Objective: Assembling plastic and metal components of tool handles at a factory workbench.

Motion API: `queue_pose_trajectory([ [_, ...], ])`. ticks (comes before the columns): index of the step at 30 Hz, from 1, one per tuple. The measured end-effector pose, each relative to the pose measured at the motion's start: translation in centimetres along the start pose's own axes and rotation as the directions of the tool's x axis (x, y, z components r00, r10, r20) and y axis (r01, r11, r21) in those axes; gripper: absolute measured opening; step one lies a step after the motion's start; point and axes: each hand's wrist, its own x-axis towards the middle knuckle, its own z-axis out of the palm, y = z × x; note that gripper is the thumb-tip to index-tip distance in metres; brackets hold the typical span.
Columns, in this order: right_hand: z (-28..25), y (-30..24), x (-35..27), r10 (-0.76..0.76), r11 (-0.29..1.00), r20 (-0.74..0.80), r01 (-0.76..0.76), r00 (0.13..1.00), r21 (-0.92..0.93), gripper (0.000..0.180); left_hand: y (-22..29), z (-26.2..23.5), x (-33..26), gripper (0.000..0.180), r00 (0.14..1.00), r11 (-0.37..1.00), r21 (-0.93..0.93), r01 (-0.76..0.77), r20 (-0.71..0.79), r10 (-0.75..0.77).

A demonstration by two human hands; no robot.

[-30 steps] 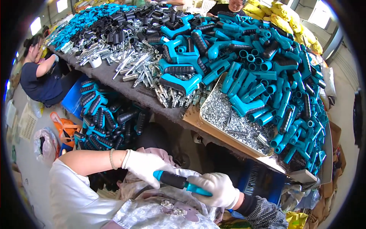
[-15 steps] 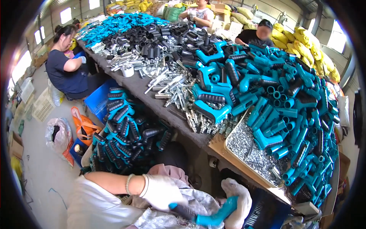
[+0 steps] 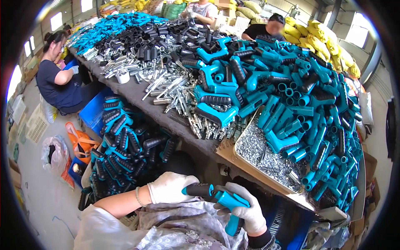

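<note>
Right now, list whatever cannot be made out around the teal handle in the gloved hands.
- Head view: the grip end of the teal plastic pistol-shaped handle with black rubber grip is covered by the white-gloved left hand.
- Its lower stem is partly wrapped by the white-gloved right hand.
- The small silver metal parts in the shallow cardboard tray are too small to identify.
- The right forearm is cut off by the lower edge.

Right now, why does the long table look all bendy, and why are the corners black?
In the head view, the fisheye lens curves the table edge and leaves a dark rim around the round picture. Bright windows at upper left and right wash out. The gloved left hand and right hand holding the teal handle look fairly sharp.
</note>
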Motion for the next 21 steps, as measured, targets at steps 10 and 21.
queue_pose_trajectory([
  [10, -1.5, 0.3, -1.4, 0.206, 0.862, -0.131, -0.243, 0.97, -0.444, 0.049, -1.0, 12.1, 0.1, 0.018, 0.99, 0.951, -0.273, -0.144, -0.046, 0.137],
  [21, -0.4, 3.8, 0.0, 0.137, 0.915, -0.345, -0.253, 0.929, -0.316, 0.03, -2.3, 12.2, -5.5, 0.03, 0.981, 0.77, -0.616, 0.165, 0.021, -0.193],
])
